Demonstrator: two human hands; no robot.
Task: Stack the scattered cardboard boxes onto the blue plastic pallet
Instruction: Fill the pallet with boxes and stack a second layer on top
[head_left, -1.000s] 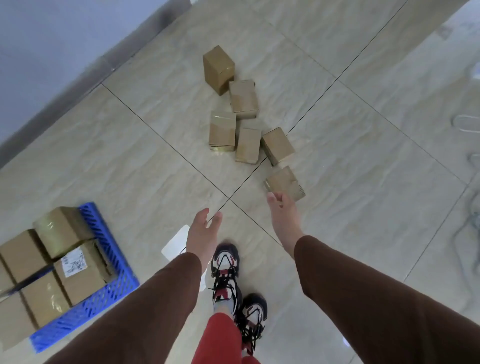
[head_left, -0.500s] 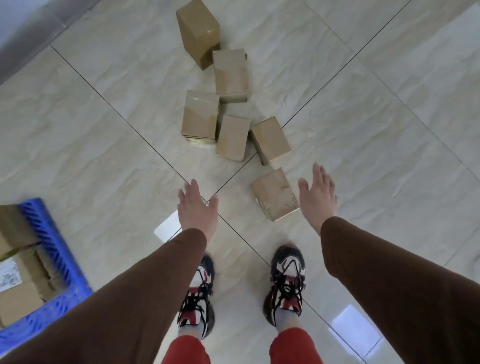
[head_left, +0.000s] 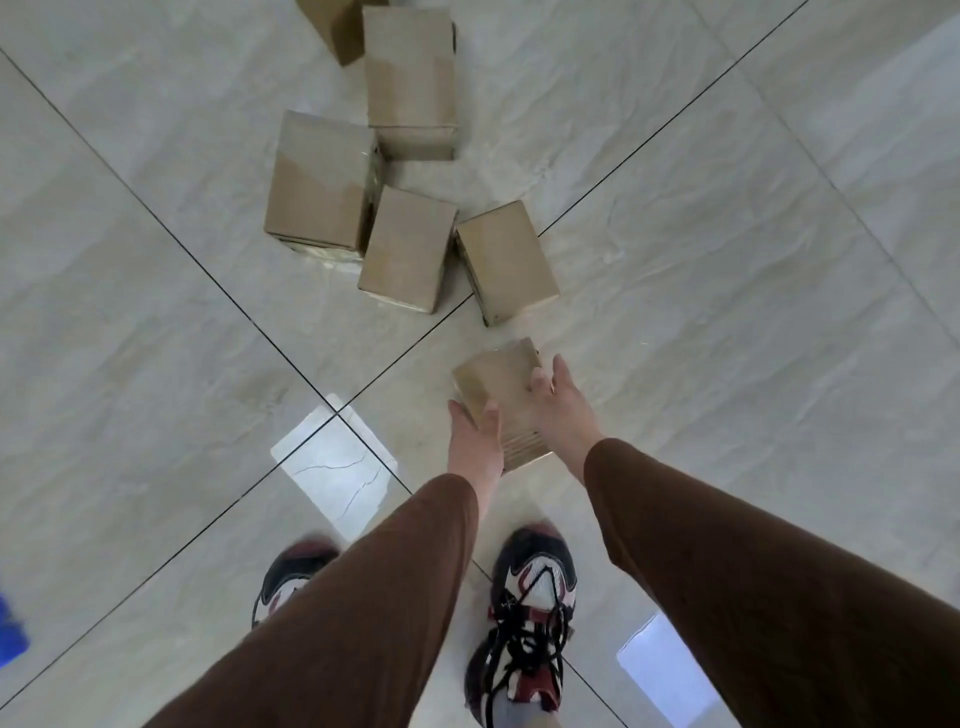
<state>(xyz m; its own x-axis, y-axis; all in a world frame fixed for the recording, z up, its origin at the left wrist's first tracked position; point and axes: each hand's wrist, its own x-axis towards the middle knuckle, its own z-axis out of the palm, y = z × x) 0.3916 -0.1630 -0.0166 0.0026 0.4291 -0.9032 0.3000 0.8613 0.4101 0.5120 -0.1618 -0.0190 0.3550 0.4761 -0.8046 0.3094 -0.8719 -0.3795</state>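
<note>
The nearest cardboard box (head_left: 500, 389) lies on the tiled floor just ahead of my feet. My left hand (head_left: 475, 441) presses against its left side and my right hand (head_left: 563, 405) against its right side, so both hands clasp it. Several more cardboard boxes lie beyond it: one (head_left: 506, 260) just behind, one (head_left: 408, 249) to its left, a bigger one (head_left: 319, 182) further left, and another (head_left: 410, 78) at the top. Only a sliver of the blue plastic pallet (head_left: 10, 631) shows at the left edge.
My two shoes (head_left: 535, 587) stand on the glossy tiled floor (head_left: 727, 260) right below the held box. Bright light reflections (head_left: 337, 467) sit on the tiles near my feet. Dark grout lines cross beneath the boxes.
I have stepped closer and bent down. Both hands, open and apart before, have closed in on the sides of the nearest box. The pallet has slid almost out of view to the left.
</note>
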